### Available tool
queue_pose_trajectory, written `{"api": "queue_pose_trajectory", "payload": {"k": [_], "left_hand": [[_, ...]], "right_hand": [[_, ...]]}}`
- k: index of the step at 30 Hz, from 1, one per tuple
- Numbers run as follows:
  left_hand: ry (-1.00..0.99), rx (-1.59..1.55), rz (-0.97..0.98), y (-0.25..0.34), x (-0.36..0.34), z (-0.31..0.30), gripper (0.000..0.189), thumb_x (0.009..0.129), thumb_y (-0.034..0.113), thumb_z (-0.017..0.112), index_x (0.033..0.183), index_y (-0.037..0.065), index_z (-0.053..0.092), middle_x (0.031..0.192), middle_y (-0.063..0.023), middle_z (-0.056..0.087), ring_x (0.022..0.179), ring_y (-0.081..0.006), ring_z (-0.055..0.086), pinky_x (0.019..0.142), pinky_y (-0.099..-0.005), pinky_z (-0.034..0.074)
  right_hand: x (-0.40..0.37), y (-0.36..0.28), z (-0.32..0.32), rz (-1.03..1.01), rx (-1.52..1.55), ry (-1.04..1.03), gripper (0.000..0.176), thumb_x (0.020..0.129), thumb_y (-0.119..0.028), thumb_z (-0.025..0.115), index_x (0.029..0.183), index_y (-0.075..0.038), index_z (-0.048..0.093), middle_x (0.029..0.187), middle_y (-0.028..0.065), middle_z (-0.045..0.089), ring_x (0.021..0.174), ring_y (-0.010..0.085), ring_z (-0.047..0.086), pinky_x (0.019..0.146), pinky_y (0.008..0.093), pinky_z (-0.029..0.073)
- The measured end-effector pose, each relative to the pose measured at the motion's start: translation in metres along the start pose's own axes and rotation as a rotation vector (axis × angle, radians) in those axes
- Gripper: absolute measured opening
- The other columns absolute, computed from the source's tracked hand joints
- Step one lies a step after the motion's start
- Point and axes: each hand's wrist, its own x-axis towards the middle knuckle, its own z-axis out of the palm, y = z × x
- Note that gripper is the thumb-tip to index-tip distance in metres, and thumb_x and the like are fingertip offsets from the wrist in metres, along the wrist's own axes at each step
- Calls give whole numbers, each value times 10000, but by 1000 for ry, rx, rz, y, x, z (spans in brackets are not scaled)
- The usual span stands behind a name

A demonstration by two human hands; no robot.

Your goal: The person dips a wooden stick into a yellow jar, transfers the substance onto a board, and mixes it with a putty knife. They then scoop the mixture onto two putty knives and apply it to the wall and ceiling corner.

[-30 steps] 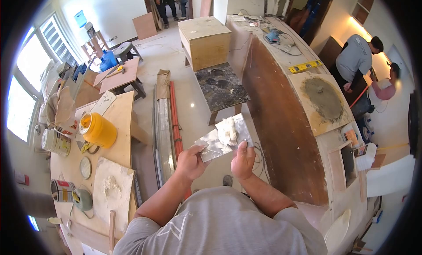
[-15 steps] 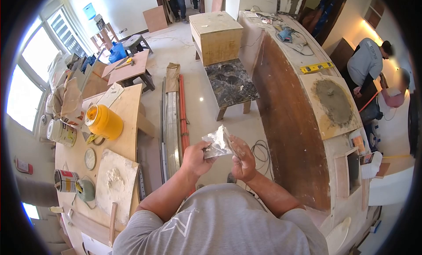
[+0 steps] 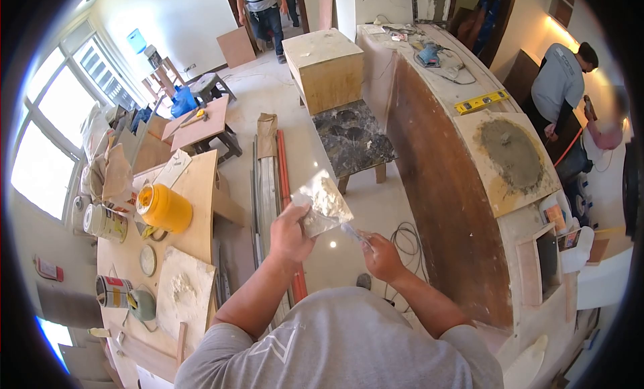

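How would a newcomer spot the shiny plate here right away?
Find the grey shirt at the bottom centre. Above it, the left hand holds the shiny plate, heaped with white paste. Unlike the pasty pale board lying on the plywood table, this one is held in the air.

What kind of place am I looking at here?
Probably a room under renovation: a yellow spirit level lies on the long counter, a board bears grey mortar-like mix, and the left hand holds a plate of whitish paste.
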Motion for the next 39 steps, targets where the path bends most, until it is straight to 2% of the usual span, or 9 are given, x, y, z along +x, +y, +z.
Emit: {"api": "queue_pose_trajectory", "payload": {"k": [2, 5, 8, 12, 18, 26, 33, 36, 39], "left_hand": [[-87, 43, 141, 3, 7, 11, 298, 962, 95, 485, 1230, -28, 529, 1155, -131, 606, 1047, -249, 634, 895, -366, 537], [-179, 349, 415, -7, 11, 21, 275, 984, 121, 479, 1191, -39, 564, 1109, -128, 634, 1026, -253, 643, 899, -374, 523], [-159, 1026, 749, -25, 8, 16, 257, 1000, 128, 477, 1149, -40, 603, 1077, -147, 668, 1021, -251, 653, 911, -357, 505], [-368, 1102, 1064, -58, 6, 31, 231, 965, 61, 550, 1164, -37, 614, 1136, -214, 675, 1038, -303, 664, 907, -358, 509], [-516, 1299, 1249, -65, 36, 38, 348, 839, -76, 576, 1182, -20, 602, 1129, -254, 661, 992, -394, 681, 824, -402, 560], [-563, 1516, 1224, -45, 88, 37, 489, 722, -92, 595, 1200, 13, 597, 1165, -196, 653, 1038, -376, 664, 842, -422, 565], [-519, 1586, 1141, -6, 192, -4, 479, 738, -125, 562, 1190, 27, 602, 1104, -182, 674, 917, -355, 679, 807, -401, 561], [-514, 1675, 892, 22, 257, -36, 308, 788, -25, 559, 1080, 35, 635, 1019, -174, 683, 948, -363, 659, 768, -425, 543], [11, 1568, 555, 67, 321, -35, 138, 920, 117, 557, 987, 15, 622, 873, -148, 656, 840, -303, 641, 702, -397, 490]], "right_hand": [[-2, 1, -3, 441, 303, -61, 310, 946, -85, 540, 1248, -26, 572, 1164, 168, 641, 1017, 287, 651, 877, 401, 533], [13, -1, -4, 775, 1395, 354, 334, 1004, -162, 489, 1314, -41, 512, 1241, 126, 607, 1087, 253, 620, 926, 417, 513], [33, -5, -24, 700, 1761, 252, 384, 1018, -198, 464, 1364, -32, 453, 1300, 124, 568, 1148, 273, 593, 988, 444, 484], [54, -35, -52, 575, 1760, 290, 410, 1047, -280, 393, 1353, -17, 461, 1303, 137, 563, 1188, 288, 577, 1027, 450, 464], [76, -27, -73, 593, 1667, 271, 434, 1044, -348, 363, 1335, -59, 507, 1289, 105, 587, 1215, 264, 555, 1051, 461, 425], [122, -7, -73, 769, 1571, 362, 425, 1012, -397, 447, 1305, -108, 553, 1269, 65, 609, 1147, 246, 595, 994, 445, 435], [216, 37, -53, 641, 1608, 434, 411, 995, -372, 495, 1290, -97, 571, 1214, 72, 643, 1140, 276, 598, 1000, 487, 446], [280, 34, -63, 501, 1659, 454, 418, 1005, -343, 508, 1294, -42, 540, 1257, 101, 609, 1156, 275, 586, 1020, 468, 443], [335, 42, -68, 564, 1557, 513, 424, 987, -350, 527, 1284, -50, 562, 1215, 105, 641, 1130, 290, 608, 997, 489, 464]]}}
